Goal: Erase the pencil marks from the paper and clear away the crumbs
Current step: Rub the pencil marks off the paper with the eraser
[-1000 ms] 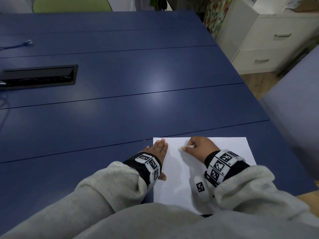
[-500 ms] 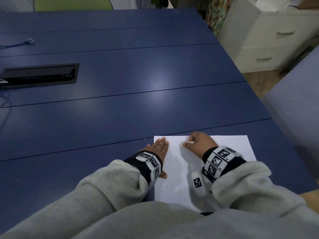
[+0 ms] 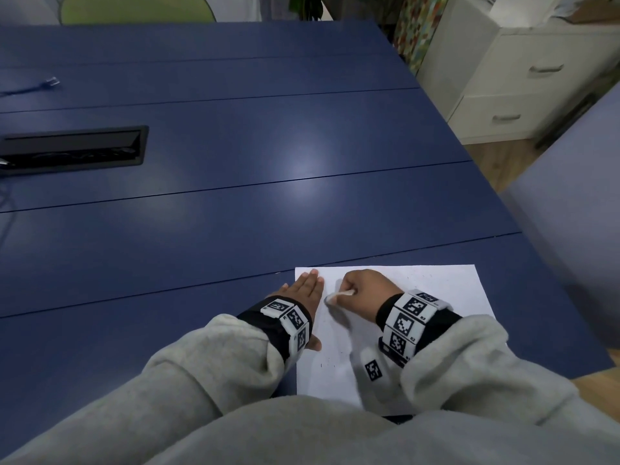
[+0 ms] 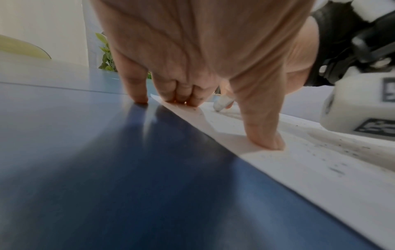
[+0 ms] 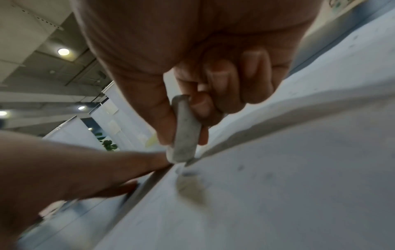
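Note:
A white sheet of paper (image 3: 436,297) lies on the blue table (image 3: 235,213) near its front right edge. My left hand (image 3: 307,290) lies flat with straight fingers (image 4: 181,94) pressing the sheet's left edge (image 4: 235,143). My right hand (image 3: 364,290) pinches a white eraser (image 3: 339,295) between thumb and fingers, its tip touching the paper (image 5: 299,169) close to my left hand. The eraser (image 5: 186,135) looks grey and worn in the right wrist view. Dark crumbs (image 4: 337,169) and faint pencil marks (image 3: 327,364) speckle the sheet.
A black cable tray (image 3: 73,147) is set into the table at far left, with a cable end (image 3: 50,82) beyond it. White drawers (image 3: 523,88) stand past the table's right edge. A green chair (image 3: 134,8) sits at the far end.
My right hand has slid the eraser a little left and toward me across the paper, nearer my left hand. The left hand has stayed pressed on the sheet's edge.

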A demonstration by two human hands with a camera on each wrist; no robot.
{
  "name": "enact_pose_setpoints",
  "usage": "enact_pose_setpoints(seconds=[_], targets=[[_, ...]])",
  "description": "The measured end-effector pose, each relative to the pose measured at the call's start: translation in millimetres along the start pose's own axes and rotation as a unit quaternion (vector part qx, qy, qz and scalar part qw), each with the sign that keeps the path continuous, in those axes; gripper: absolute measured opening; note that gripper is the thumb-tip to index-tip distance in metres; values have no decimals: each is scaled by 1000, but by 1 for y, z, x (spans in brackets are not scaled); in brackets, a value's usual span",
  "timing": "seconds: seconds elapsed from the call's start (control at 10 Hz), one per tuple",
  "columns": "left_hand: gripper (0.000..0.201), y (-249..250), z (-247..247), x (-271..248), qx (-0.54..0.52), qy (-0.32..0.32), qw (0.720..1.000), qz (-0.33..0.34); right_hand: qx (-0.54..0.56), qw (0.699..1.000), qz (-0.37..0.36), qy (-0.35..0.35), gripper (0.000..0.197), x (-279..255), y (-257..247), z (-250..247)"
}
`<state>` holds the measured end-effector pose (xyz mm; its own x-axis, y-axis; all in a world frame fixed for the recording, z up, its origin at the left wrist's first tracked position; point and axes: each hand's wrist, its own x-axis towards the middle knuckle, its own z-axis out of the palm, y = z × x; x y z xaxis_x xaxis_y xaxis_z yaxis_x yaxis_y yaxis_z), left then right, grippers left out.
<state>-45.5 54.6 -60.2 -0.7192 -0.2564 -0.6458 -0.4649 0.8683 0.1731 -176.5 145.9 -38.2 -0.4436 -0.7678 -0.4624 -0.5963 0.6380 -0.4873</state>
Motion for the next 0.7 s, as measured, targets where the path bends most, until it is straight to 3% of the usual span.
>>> enact_pose_setpoints(seconds=[0.1,0.3,0.5,0.6,0.7], targets=[[115,-1,0,-1,-2,1,1000,1,33,996,57,60,23,8,8,-15],[115,-1,0,0,-1,1,1000,4,-1,1000,5,-3,24,0,0,-1],[115,-1,0,0,-6,1,1000,7,37,996,51,66,24,3,8,-15],[115,-1,0,0,0,1,1000,6,14,1000,5,5,27,-1,5,-3],[115,-1,0,-1,0,-1,1000,5,31,998,33,38,26,2,11,-13]])
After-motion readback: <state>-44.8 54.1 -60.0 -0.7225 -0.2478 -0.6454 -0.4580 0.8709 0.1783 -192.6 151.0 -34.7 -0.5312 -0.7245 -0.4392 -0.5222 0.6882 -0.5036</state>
